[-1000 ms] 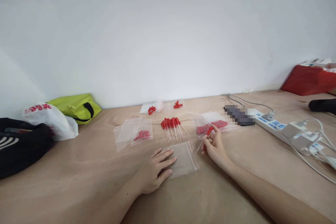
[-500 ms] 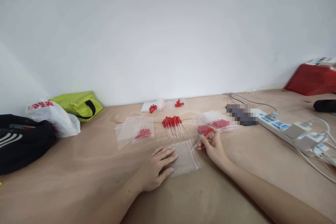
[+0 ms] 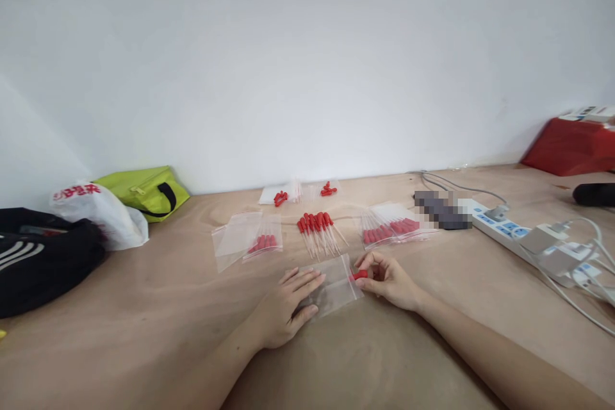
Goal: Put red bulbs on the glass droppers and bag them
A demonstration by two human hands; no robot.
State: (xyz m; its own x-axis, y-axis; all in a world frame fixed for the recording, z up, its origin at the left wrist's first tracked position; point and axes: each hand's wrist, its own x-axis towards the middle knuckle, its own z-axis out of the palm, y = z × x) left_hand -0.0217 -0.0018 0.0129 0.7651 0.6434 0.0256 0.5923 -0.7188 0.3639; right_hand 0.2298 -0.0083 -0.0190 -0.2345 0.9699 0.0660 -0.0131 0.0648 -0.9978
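My left hand (image 3: pixel 294 304) lies flat with its fingers out, on the left part of a clear zip bag (image 3: pixel 331 302). My right hand (image 3: pixel 390 282) pinches the red bulb of a dropper (image 3: pixel 360 275) at the bag's right end. The dropper's thin stem points left into the bag's mouth, faintly visible through the plastic. Just beyond the bag lies a fanned group of droppers (image 3: pixel 314 224) with red bulbs and slim pale stems. To the right are bagged droppers (image 3: pixel 390 230); to the left, another zip bag (image 3: pixel 263 242) holds several more.
Loose red bulbs (image 3: pixel 280 198) and more red bulbs (image 3: pixel 328 189) lie by the wall on clear bags. At right are a pixelated dark object (image 3: pixel 442 210), a white power strip (image 3: pixel 500 227) with chargers, and a red bag (image 3: pixel 571 146). A black bag (image 3: pixel 45 262) and yellow-green pouch (image 3: pixel 148 191) sit left.
My right hand has moved down and left, turning the dropper level and bringing its stem into the bag's mouth. My left hand has stayed on the bag.
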